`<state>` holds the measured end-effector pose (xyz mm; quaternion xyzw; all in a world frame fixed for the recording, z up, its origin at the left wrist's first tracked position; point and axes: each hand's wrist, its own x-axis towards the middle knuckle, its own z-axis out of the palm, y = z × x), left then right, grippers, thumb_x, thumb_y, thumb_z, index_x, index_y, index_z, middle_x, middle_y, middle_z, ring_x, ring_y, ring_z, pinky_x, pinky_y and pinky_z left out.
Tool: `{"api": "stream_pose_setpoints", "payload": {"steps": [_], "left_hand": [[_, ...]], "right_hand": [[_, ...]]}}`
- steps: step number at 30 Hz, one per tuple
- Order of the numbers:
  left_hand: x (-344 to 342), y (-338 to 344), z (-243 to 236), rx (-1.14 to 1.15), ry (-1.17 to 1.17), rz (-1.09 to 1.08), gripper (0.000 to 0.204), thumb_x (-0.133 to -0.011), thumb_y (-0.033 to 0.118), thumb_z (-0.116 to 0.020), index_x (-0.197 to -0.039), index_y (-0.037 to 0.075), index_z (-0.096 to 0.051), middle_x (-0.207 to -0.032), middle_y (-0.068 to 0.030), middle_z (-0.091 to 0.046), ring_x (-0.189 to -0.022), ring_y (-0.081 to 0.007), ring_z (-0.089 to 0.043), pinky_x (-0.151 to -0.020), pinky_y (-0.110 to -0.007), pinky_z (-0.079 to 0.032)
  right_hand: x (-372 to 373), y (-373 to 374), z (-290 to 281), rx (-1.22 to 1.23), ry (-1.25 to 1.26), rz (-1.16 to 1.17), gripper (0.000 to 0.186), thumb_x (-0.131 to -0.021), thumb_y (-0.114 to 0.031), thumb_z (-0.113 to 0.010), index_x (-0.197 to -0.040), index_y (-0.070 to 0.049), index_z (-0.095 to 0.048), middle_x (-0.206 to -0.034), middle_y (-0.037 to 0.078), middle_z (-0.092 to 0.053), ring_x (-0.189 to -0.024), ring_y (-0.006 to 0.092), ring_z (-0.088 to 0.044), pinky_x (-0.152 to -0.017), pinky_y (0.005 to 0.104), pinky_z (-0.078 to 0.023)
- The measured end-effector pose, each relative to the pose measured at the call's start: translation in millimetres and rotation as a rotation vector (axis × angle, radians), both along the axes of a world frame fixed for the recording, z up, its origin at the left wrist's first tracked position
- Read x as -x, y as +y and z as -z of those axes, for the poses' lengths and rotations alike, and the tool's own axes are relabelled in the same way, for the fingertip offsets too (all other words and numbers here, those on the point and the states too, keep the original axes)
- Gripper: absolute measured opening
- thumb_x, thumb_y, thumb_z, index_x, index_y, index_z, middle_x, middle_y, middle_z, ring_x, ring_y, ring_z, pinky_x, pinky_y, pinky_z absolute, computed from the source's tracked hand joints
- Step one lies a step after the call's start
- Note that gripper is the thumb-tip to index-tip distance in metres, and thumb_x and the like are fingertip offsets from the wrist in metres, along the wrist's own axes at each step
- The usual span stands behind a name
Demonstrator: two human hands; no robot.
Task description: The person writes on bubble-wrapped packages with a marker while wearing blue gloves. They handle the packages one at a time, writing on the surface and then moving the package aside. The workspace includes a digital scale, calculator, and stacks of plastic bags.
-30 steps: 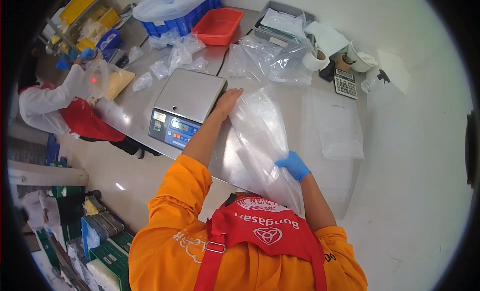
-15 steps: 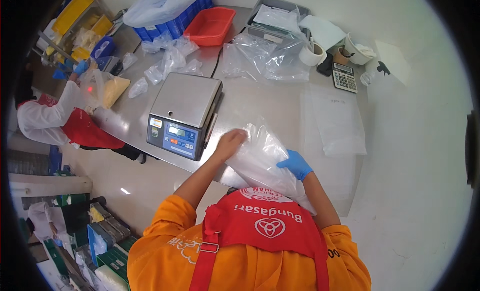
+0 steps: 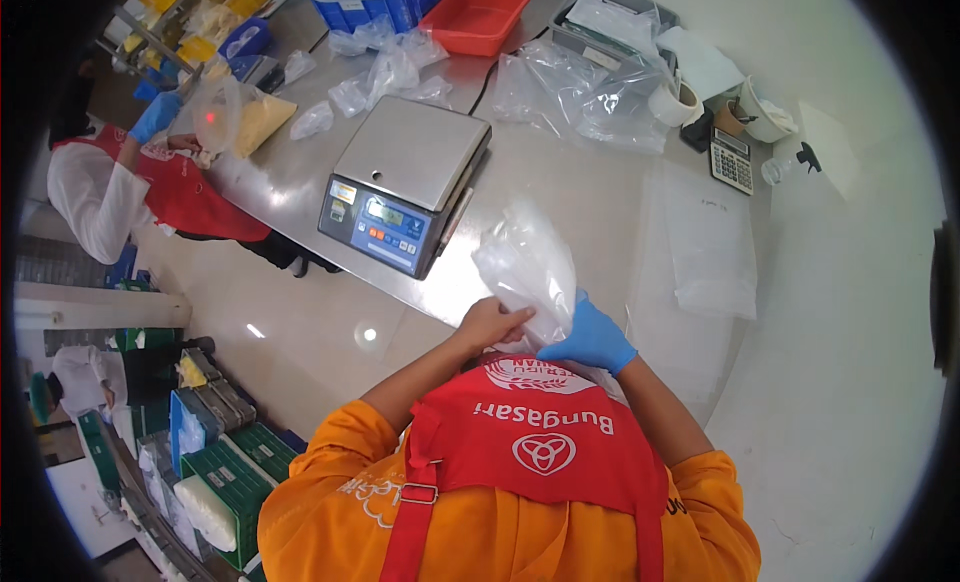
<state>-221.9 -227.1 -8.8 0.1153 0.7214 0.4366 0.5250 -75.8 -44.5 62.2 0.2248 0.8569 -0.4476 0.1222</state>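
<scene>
A clear plastic bag stands out in front of my chest at the near edge of the steel table. My bare left hand pinches its lower left side, thumb pointing right. On the other side, my blue-gloved right hand wraps the bag's lower right part, thumb reaching toward my chest. The bag's far end is puffed and loose, tilted away from me over the table. Its lowest part is hidden behind my hands and red apron. Left of the bag is a digital scale with a bare metal platform.
Flat plastic sheets lie on the right. Beyond are crumpled clear bags, a calculator, a tape roll, a grey bin, a red tray and a blue crate. A co-worker handles a yellowish-filled bag at left.
Both hands have drawn the bag nearer to my chest, and my left hand has moved from its upper edge to its lower part. The whole view has shifted slightly.
</scene>
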Motion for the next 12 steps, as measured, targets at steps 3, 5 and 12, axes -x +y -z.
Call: {"api": "stream_pose_setpoints", "payload": {"steps": [3, 5, 12], "left_hand": [[-7.4, 20.3, -9.1, 0.041, 0.127, 0.083, 0.049, -0.093, 0.040, -0.074, -0.102, -0.008, -0.071, -0.084, -0.0128, -0.074, -0.072, -0.0186, -0.073, -0.060, -0.030, -0.058], [-11.8, 29.5, -1.0, 0.007, 0.138, 0.028, 0.042, -0.093, 0.033, -0.075, -0.104, -0.007, -0.066, -0.084, -0.0100, -0.071, -0.070, -0.0164, -0.070, -0.061, -0.029, -0.056], [-33.7, 27.5, 14.1, -0.372, 0.500, -0.471, 0.032, -0.096, 0.027, -0.074, -0.114, 0.005, -0.060, -0.095, -0.0068, -0.066, -0.088, -0.0143, -0.061, -0.081, -0.030, -0.051]], "right_hand": [[4.7, -22.8, -8.4, -0.213, -0.072, 0.049, 0.100, -0.073, -0.037, -0.084, -0.151, 0.000, -0.034, -0.119, 0.030, -0.066, -0.109, 0.0459, -0.066, -0.092, 0.0502, -0.055], [2.0, -19.9, 39.2, -0.343, -0.043, 0.126, 0.091, -0.073, -0.030, -0.082, -0.148, 0.001, -0.040, -0.112, 0.029, -0.068, -0.106, 0.0456, -0.068, -0.089, 0.0508, -0.056], [-12.0, 43.9, 70.7, 0.130, 0.095, 0.153, 0.067, -0.074, -0.021, -0.080, -0.135, -0.003, -0.059, -0.117, 0.021, -0.074, -0.108, 0.0355, -0.071, -0.093, 0.0428, -0.055]]}}
